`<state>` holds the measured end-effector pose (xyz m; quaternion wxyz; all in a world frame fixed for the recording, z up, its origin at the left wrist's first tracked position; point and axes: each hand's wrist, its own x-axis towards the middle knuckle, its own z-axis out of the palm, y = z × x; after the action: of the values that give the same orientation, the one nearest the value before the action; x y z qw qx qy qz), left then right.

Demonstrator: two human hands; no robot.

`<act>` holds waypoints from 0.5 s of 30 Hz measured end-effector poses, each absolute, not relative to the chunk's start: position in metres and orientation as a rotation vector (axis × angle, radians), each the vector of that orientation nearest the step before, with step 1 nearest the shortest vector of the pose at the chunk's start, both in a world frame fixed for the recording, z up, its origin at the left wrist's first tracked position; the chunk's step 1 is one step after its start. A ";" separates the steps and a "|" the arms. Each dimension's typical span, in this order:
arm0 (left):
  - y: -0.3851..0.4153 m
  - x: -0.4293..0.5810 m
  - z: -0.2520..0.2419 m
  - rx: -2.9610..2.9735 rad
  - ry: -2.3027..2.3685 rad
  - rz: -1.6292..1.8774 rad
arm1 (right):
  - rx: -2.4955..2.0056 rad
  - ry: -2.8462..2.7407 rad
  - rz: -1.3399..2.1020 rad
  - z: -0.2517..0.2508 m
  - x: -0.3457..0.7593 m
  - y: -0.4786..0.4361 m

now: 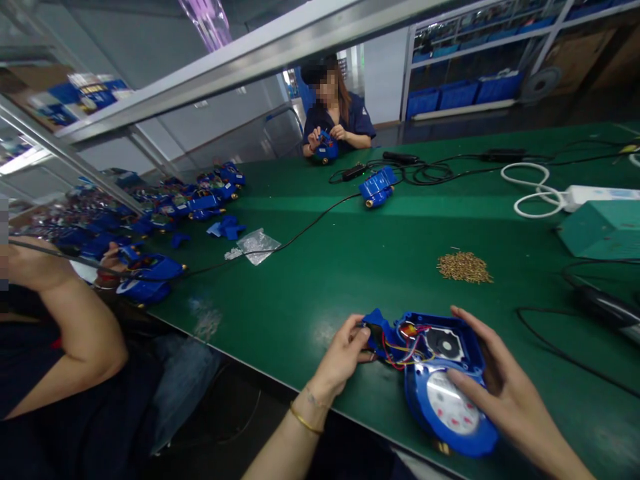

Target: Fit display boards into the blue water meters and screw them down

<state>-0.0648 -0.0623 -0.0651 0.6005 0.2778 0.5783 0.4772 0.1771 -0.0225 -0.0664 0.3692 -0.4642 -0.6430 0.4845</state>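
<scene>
A blue water meter point(447, 402) with a round, clear-faced dial lies tilted at the table's front edge. Its upper housing is uncovered, showing a dark round part and red, yellow and white wires point(407, 353). My right hand point(505, 393) is wrapped round the meter's right side, thumb by the dial. Between the fingers and thumb of my left hand point(345, 350) is a small blue cover point(377, 328), beside the housing's left end. The wires run from the housing towards this cover.
Brass screws point(465, 267) lie in a pile beyond the meter. A plastic bag point(259, 246), another blue meter point(378, 187), black cables and a green box point(600, 229) are on the table. Many meters crowd the left. Co-workers sit at left and across, each handling a meter. A shelf beam point(300, 57) crosses above.
</scene>
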 end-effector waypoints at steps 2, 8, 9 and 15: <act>-0.059 -0.063 -0.064 0.574 1.218 1.104 | -1.209 -1.620 1.246 -0.064 0.176 -0.025; -0.045 -0.063 -0.058 0.435 1.124 1.363 | -1.195 -1.777 1.081 -0.069 0.179 -0.019; -0.042 -0.064 -0.054 0.442 1.129 1.405 | -1.182 -1.790 1.042 -0.069 0.180 -0.017; -0.026 -0.059 -0.001 0.787 1.337 1.480 | -1.163 -1.700 0.817 -0.024 0.172 0.002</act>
<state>-0.0587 -0.0257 -0.0010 0.4783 0.3222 0.5477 0.6062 0.1716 0.0017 -0.0241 0.4467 -0.4696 -0.6864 0.3299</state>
